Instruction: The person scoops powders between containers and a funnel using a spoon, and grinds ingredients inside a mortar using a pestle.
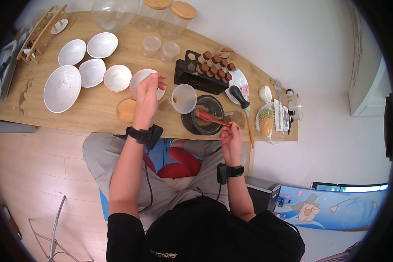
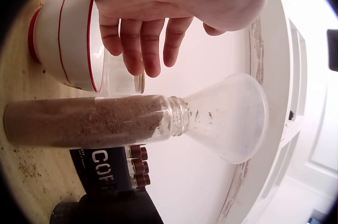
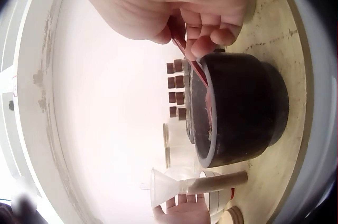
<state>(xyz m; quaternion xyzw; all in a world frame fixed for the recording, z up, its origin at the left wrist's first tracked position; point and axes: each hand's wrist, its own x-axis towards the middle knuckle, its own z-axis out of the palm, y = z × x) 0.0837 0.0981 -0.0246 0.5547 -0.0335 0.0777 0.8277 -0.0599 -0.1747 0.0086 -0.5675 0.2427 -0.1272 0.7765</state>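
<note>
The right hand (image 1: pixel 232 140) pinches a red spatula (image 1: pixel 205 116), likely light and springy, by its handle (image 1: pixel 222 123), the best hold, its tip inside a heavy-looking mortar (image 3: pixel 243 108) on the bench (image 1: pixel 100 100). The left hand (image 1: pixel 147 98), fingers loosely apart, hangs beside a funnel (image 2: pixel 235 118) atop a tube (image 2: pixel 90 122), probably fragile glass, best steadied low.

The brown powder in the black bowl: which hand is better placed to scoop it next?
Probably the right hand: it holds the red spatula, whose head is in the black bowl. The left hand, near the funnel, holds nothing.
</note>
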